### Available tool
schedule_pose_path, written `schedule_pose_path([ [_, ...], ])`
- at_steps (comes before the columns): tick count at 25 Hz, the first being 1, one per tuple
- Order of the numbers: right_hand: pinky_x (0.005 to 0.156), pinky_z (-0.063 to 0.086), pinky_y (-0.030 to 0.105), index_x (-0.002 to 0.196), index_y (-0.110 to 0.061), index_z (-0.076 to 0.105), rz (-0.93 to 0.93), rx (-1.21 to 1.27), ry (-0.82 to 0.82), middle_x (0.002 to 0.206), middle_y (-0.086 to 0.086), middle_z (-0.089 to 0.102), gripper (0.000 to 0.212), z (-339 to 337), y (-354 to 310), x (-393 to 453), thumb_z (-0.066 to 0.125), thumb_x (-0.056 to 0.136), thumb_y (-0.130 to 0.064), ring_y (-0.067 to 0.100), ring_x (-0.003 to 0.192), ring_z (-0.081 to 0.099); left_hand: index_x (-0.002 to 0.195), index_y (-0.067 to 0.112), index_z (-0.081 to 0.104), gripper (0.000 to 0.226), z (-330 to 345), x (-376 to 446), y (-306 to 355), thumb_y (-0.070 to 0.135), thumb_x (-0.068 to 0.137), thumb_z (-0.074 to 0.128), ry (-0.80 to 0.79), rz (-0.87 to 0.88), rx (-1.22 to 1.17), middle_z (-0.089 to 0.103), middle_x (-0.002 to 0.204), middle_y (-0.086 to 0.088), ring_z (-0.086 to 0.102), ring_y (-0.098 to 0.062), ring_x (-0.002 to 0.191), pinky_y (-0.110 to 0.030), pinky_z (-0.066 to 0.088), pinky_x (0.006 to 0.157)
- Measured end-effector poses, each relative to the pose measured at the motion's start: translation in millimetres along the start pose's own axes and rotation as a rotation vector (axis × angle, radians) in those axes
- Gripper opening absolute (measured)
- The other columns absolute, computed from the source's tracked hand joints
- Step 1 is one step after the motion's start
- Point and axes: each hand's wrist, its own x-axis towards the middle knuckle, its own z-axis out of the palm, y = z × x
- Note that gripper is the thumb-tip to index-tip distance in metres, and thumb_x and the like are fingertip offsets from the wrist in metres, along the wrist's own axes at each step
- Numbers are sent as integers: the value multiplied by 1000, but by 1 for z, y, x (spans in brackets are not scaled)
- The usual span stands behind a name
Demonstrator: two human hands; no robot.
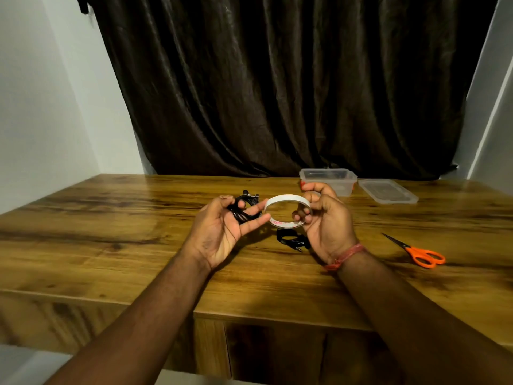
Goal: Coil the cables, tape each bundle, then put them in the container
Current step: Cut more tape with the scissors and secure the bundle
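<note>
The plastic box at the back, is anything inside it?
The clear container looks empty through its walls, with its lid lying beside it. The right hand covers its near left corner, so that corner stays unseen.

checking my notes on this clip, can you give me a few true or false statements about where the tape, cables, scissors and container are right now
1. The left hand grips a coiled black cable. True.
2. The right hand holds the scissors. False: it holds the tape roll; the orange-handled scissors lie on the table to the right.
3. The lid is on the container. False: the lid lies on the table beside the open container.
4. A second black cable bundle lies on the table below the tape roll. True.
5. Both hands are above the table. True.
</note>
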Motion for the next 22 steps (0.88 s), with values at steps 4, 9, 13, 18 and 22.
schedule_pose_path([
  [4, 65, 41, 35, 107, -2, 54, 13, -7, -8, 77, 8, 55, 35, -1, 3, 2, 31, 82, 9, 12, 55, 50, 91, 7, 48, 15, -1, 2, 0, 11, 101, 37, 9, 3, -16, 54, 82, -13, 63, -48, 111, -56, 57, 81],
  [9, 70, 52, 35, 103, -7, 57, -11, -205, 30, 88, 7, 61, 24, 0, 2, 1, 39, 91, 4, 19, 73, 58, 92, 8, 48, 15, -6, 5, 1, 11, 102, 37, 32, 26, -5, 55, 80, -12, 65, -46, 109, -54, 58, 81],
  [13, 85, 51, 44, 104, -15, 57, -87, -387, 69, 83, 3, 68, 21, -5, -1, 2, 46, 93, -1, 21, 85, 63, 95, 6, 48, 14, -10, 5, 5, 11, 103, 37, 52, 29, 7, 55, 82, -14, 63, -47, 113, -55, 57, 85],
  [18, 83, 51, 37, 100, -27, 57, -144, -706, 158, 104, 7, 64, 20, -16, -20, -13, 50, 96, -8, 22, 97, 61, 97, 7, 48, 14, -14, 1, 6, 11, 104, 38, 95, 18, 70, 58, 85, -16, 63, -47, 113, -55, 54, 92],
  [22, 80, 47, 34, 103, -24, 57, -270, -1269, 128, 102, -1, 59, 17, -52, -65, -30, 56, 93, -11, 18, 95, 57, 97, 7, 48, 13, -16, 1, 6, 11, 104, 37, 108, 5, 105, 60, 85, -16, 63, -49, 112, -59, 51, 94],
])
